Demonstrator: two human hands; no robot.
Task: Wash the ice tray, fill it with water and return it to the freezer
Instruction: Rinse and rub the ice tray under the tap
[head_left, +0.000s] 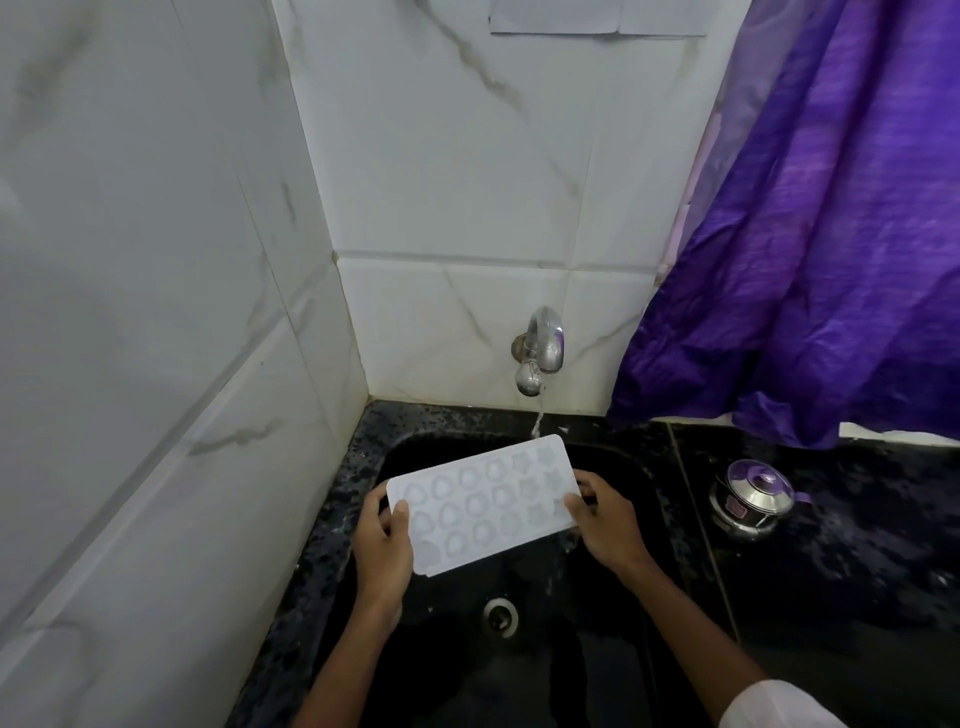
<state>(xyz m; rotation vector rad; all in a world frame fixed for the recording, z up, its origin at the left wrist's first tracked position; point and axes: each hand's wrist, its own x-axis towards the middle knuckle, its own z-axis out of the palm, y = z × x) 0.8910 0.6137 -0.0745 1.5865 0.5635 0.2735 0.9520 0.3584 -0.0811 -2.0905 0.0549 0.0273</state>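
So the person's got the white ice tray (483, 504) held out over the black sink (613, 597), both hands on it, one at each short end. The left hand (382, 551) has its fingers (401, 514) closed on the near-left end, thumb lying on top of the rim, the rest tucked underneath. The right hand (605, 525) is doing the same at the far-right end, fingers wrapped around the edge and gripping the tray. The tray sits tilted a bit, right end further back and higher in the shot, cavities facing up. The cavities look like little shaped moulds, some roundish, some star-like near the right end; can't really tell if there's water sitting in them

The tap (540, 351) on the tiled wall is running, and a thin stream of water (539, 418) drops straight down to the back corner of the tray, right at its far edge. Whether it's landing on the tray or just slipping behind it is hard to say from this angle. The drain (501, 616) shows in the sink bottom, below the tray and between the two forearms

Off to the right on the black bench (831, 571) there's a small steel pot (750, 501) with its lid on, well apart from the sink. A purple curtain (810, 234) hangs down behind it, its hem reaching the bench
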